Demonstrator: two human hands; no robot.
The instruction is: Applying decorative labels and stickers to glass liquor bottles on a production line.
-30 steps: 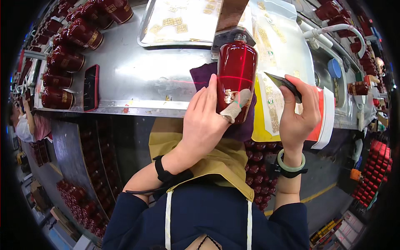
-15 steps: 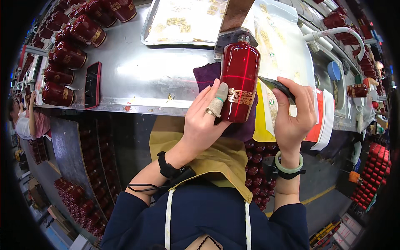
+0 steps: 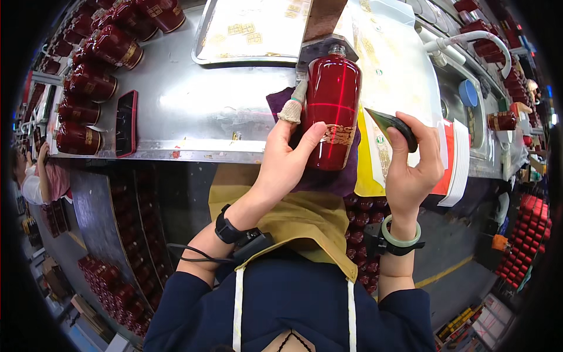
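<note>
By the left hand (image 3: 287, 155), a red bottle (image 3: 332, 82) with its gold band (image 3: 338, 135) already on.
The band's edge is touched by the thumb, fingers spread; whether the bottle is gripped cannot be told. A dark pointed tool (image 3: 382, 120) is pinched by the raised right hand (image 3: 415, 170). The bottle is laid over purple cloth (image 3: 280, 102) at the table's (image 3: 199, 111) near edge. Gold squares (image 3: 239, 28) are left on the far tray (image 3: 246, 60).
</note>
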